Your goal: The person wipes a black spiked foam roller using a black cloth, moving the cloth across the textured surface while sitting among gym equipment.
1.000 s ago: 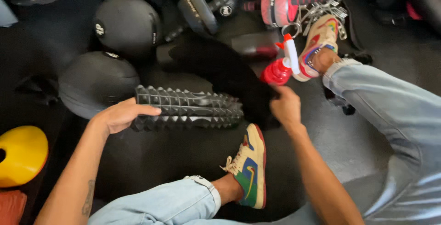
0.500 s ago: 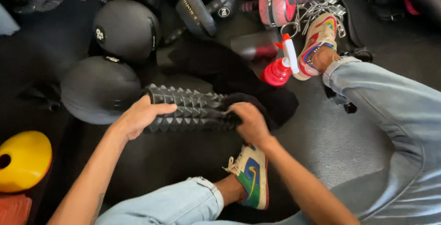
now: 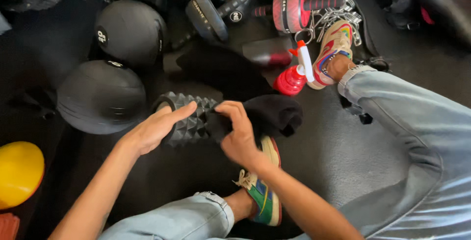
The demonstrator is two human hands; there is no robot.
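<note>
A black spiked foam roller (image 3: 189,117) lies on the dark floor in front of me. My left hand (image 3: 156,128) rests flat on its left part, fingers spread along the spikes. My right hand (image 3: 239,134) grips a black cloth (image 3: 272,115) and presses it against the roller's right half, which the cloth covers. A red spray bottle (image 3: 294,75) with a white trigger stands just beyond, near my right foot.
Two black medicine balls (image 3: 100,95) (image 3: 130,31) sit at the left, kettlebells (image 3: 223,2) and a red wheel roller (image 3: 294,2) at the back. A yellow dome (image 3: 19,171) lies at far left. My jeans-clad legs and colourful sneakers (image 3: 262,191) frame the roller.
The cloth was lying beyond the roller; my right hand has pulled it onto the roller's right half. My left hand slid right along the roller, and the view has moved closer.
</note>
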